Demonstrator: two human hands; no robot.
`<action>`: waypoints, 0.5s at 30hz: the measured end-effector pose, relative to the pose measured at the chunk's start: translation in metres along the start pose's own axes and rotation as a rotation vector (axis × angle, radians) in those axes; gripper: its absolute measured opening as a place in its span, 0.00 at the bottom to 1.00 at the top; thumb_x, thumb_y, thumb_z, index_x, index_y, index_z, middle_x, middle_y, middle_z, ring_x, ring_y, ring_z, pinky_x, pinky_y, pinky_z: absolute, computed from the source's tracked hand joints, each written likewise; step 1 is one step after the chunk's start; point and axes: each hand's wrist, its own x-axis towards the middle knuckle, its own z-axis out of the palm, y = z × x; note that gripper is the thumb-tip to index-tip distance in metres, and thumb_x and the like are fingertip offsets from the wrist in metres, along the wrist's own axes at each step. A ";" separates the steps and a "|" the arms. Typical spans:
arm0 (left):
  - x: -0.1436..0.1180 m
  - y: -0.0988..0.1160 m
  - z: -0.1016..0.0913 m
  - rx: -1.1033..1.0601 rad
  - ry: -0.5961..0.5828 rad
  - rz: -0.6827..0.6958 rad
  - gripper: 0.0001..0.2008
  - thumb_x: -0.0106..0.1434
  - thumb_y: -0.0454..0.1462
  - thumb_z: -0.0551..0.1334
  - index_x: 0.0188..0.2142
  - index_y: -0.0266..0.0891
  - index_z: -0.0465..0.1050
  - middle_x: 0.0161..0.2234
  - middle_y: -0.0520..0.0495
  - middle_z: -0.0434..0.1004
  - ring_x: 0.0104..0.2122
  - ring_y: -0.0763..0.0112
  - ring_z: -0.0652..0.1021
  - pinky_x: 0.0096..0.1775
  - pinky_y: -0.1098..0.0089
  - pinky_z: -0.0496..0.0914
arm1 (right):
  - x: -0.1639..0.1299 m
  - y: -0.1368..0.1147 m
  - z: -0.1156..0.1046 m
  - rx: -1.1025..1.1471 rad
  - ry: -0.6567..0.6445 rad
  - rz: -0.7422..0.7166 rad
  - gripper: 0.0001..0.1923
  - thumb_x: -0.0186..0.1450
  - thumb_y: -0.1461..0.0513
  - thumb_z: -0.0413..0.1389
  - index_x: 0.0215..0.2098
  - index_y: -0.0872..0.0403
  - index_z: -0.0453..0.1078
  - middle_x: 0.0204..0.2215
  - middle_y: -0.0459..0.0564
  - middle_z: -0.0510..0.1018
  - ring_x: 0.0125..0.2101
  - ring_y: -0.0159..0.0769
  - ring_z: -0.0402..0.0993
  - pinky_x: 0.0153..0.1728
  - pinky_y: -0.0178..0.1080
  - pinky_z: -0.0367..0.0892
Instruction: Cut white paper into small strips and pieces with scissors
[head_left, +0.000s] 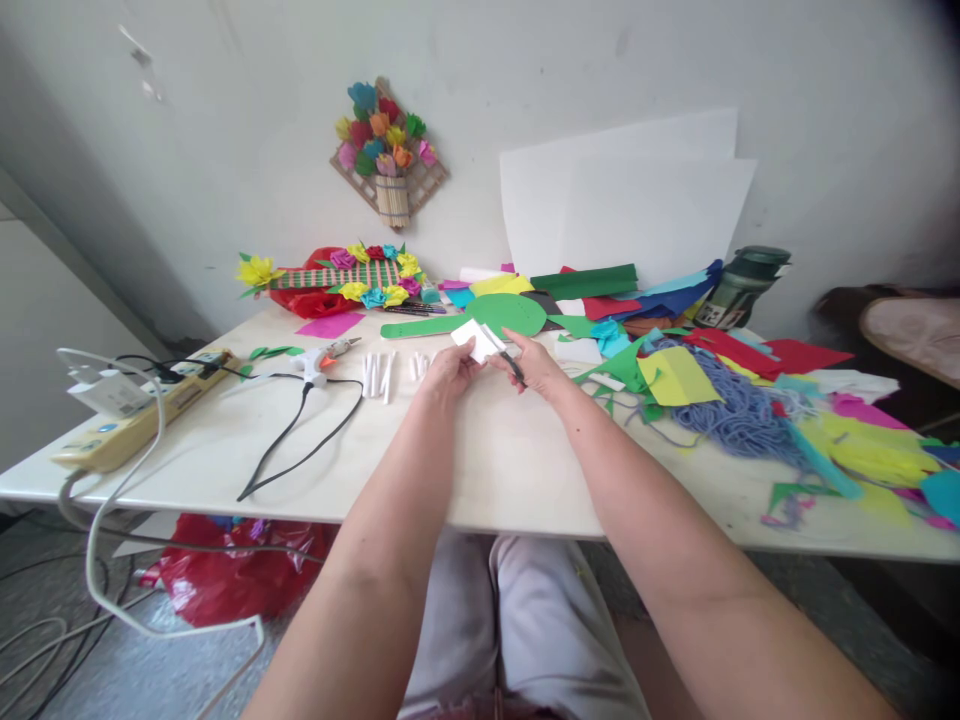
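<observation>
Power strip (135, 431), probably a bottle (742, 288)

No wording can be read with certainty. A dark green bottle (742, 282) at the back right of the tabletop (517, 475) carries large pale marks, too blurred to make out. At the left, a white charger (111, 392) on a yellowish power strip (112, 443) bears fine print, too small to read.

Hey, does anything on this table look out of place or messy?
Yes, the right side: the yarn sprawls in a loose heap, with colored paper strewn over and around it. It looks odd beside the white sticks, which lie roughly side by side near the glue gun. I see no obvious spill.
</observation>
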 end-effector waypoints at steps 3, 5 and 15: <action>-0.002 0.000 0.000 0.017 -0.023 0.000 0.05 0.55 0.28 0.61 0.33 0.30 0.70 0.22 0.49 0.72 0.19 0.78 0.73 0.20 0.78 0.70 | -0.002 0.000 -0.001 0.013 0.001 0.020 0.48 0.51 0.54 0.63 0.63 0.59 0.48 0.12 0.37 0.65 0.12 0.25 0.59 0.08 0.28 0.58; -0.004 -0.001 0.001 0.038 -0.036 -0.001 0.04 0.55 0.28 0.62 0.32 0.31 0.70 0.22 0.49 0.72 0.19 0.78 0.72 0.21 0.78 0.70 | -0.003 0.001 -0.002 0.022 -0.003 0.030 0.48 0.51 0.53 0.63 0.63 0.60 0.46 0.12 0.37 0.65 0.12 0.25 0.60 0.09 0.28 0.59; -0.006 -0.002 0.004 0.039 -0.048 0.010 0.09 0.54 0.28 0.62 0.37 0.32 0.70 0.22 0.50 0.72 0.19 0.78 0.72 0.22 0.78 0.70 | -0.004 0.000 -0.002 0.069 -0.017 0.042 0.46 0.53 0.54 0.61 0.63 0.59 0.46 0.11 0.35 0.64 0.12 0.25 0.60 0.09 0.27 0.57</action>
